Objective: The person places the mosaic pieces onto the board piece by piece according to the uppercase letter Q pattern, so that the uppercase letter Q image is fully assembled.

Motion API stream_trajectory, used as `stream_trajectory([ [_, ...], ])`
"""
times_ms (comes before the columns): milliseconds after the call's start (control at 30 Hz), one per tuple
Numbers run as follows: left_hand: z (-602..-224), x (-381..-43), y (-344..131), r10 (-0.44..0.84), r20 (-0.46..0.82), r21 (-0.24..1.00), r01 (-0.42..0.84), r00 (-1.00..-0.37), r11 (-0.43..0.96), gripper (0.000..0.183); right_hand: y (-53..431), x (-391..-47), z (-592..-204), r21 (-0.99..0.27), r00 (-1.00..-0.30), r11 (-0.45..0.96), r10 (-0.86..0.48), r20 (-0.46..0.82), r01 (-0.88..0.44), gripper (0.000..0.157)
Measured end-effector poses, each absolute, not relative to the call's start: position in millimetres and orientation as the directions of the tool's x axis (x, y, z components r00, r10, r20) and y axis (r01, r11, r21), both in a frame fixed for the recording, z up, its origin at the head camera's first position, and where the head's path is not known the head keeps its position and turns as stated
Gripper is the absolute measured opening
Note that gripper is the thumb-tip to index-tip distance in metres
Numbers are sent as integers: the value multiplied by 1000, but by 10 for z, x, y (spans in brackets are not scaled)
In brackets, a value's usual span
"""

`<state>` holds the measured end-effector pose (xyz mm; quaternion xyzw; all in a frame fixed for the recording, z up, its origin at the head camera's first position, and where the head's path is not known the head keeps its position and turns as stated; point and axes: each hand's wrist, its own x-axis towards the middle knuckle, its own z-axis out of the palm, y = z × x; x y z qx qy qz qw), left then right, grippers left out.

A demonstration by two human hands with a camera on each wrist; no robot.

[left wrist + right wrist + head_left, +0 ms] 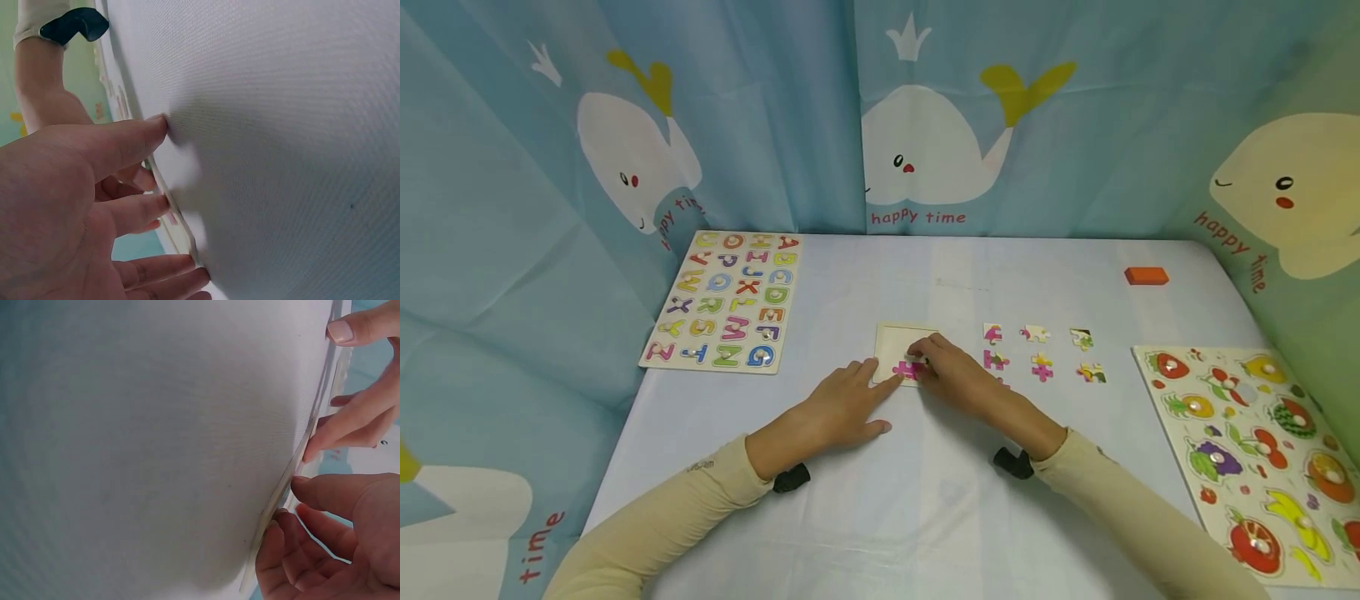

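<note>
A small square puzzle board (895, 340) with a raised pale border lies mid-table. Pink jigsaw pieces (904, 369) sit in its near part. My left hand (841, 408) reaches in from the left with fingers extended, the index fingertip by the pink pieces and other fingertips at the board's left edge. Over the near right part of the board, my right hand (958, 379) bends its thumb and fingers around a jigsaw piece, mostly covered by the fingers. In the right wrist view, the right thumb and curled fingers meet at the board edge (275, 494).
Several loose jigsaw pieces (1042, 367) lie in rows right of the board. An alphabet board (722, 300) stands back left, a fruit board (1247, 450) on the right. An orange block (1146, 276) sits at the back right. A whale-print curtain (820, 125) borders the table.
</note>
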<state>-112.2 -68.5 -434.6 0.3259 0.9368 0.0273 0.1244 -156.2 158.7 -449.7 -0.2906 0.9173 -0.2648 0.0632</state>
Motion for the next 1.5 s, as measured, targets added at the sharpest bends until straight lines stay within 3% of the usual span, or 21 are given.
stream_trajectory([
  [400, -4319, -1131, -703, 604, -250, 170, 580, -757, 797, 79, 1555, -1522, -4507, -440, -792, 693, -605, 76, -571, 33],
  [667, -4325, -1132, -717, 589, -273, 194, 557, -760, 808, 81, 1556, -1527, -4505, -432, -784, 697, -620, 37, -572, 34],
  [1300, -4304, -1153, -735, 590, -275, 249, 536, -759, 807, 86, 1620, -1556, -4483, -557, -770, 619, -635, 60, -553, 18],
  [1500, -4302, -1154, -736, 588, -277, 259, 530, -760, 807, 85, 1675, -1539, -4372, -597, -781, 614, -624, 31, -515, 21],
])
